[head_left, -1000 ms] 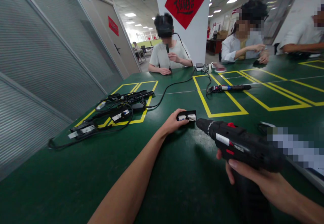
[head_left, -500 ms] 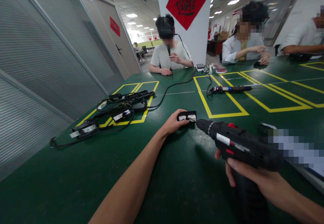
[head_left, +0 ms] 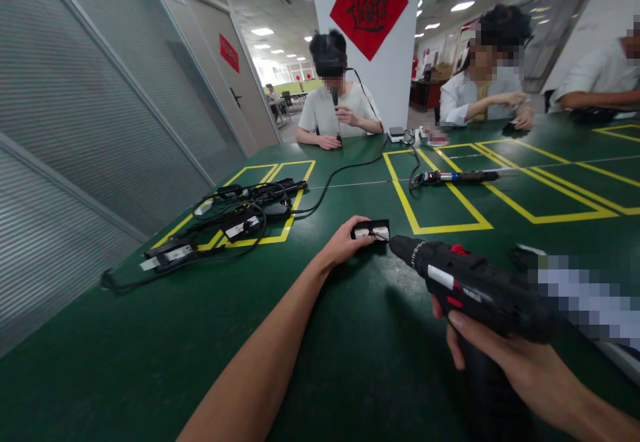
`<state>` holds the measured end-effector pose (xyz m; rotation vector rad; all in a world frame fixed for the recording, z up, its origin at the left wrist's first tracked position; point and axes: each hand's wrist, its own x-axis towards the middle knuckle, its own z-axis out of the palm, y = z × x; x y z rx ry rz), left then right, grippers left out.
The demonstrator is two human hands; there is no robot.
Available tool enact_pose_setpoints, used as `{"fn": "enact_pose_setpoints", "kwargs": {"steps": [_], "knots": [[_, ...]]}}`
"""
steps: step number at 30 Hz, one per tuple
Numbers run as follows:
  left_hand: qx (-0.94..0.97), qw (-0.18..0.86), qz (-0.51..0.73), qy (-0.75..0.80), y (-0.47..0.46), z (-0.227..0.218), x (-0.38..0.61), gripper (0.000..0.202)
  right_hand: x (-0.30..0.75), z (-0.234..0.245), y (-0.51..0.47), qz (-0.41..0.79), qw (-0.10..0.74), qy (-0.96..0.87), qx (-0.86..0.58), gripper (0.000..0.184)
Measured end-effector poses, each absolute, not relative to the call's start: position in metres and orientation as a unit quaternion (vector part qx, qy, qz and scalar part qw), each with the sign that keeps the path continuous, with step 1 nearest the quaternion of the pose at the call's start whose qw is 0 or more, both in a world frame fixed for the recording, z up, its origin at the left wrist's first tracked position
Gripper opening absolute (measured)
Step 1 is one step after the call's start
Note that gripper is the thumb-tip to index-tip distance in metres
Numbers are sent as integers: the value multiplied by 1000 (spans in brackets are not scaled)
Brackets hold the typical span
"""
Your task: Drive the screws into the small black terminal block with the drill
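My left hand [head_left: 344,243] is closed on a small black box with white labels [head_left: 371,230], pressing it against the green table [head_left: 150,335]. My right hand [head_left: 505,362] grips the handle of a black cordless drill with red trim [head_left: 470,285]. The drill lies nearly level and its nose touches the right end of the small box.
A heap of black adapters and cables [head_left: 225,219] lies on a yellow-taped square at the left. A long tool with a blue band [head_left: 455,176] rests in another taped square. Three other people [head_left: 336,105] sit at the far side. A glass wall runs along the left.
The drill's nose has edged a little closer to the small box; my left hand stays put.
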<state>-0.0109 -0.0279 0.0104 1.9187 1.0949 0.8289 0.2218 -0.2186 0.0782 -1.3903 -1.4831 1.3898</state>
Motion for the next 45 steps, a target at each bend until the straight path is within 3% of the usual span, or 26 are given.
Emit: {"fn": "enact_pose_setpoints", "kwargs": {"steps": [13, 17, 45], "knots": [[757, 373, 318, 432, -29, 13, -9, 47, 221, 80, -220, 525, 304, -567, -557, 44], [753, 379, 316, 435, -28, 12, -10, 48, 220, 80, -220, 532, 321, -559, -548, 30], [758, 368, 326, 429, -29, 12, -11, 43, 221, 80, -219, 538, 343, -544, -545, 26]]}}
